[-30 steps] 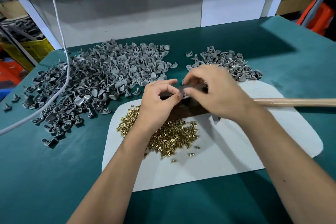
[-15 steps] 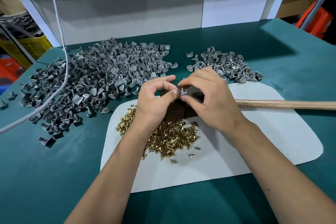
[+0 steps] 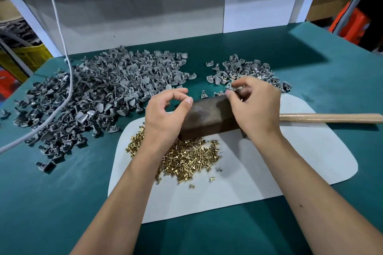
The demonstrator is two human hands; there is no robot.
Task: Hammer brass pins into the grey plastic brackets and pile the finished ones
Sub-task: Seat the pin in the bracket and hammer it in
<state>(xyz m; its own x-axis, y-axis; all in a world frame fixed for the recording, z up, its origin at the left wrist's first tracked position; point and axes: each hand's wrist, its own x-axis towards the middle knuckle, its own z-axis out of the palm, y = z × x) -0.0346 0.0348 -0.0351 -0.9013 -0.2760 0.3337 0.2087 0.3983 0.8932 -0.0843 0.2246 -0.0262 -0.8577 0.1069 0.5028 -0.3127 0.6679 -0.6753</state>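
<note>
Our right hand (image 3: 253, 105) pinches 1 grey bracket (image 3: 232, 87) above the far end of the dark block (image 3: 209, 118). Our left hand (image 3: 165, 116) curls loosely beside the block, gripping nothing. Brass pins (image 3: 186, 159) lie heaped on the white mat (image 3: 290, 161); 2 bracket piles sit behind, the big pile (image 3: 99, 97) left, the smaller pile (image 3: 248, 70) right.

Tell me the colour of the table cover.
The table cover is dark teal green, seen plainly in the head view.
</note>
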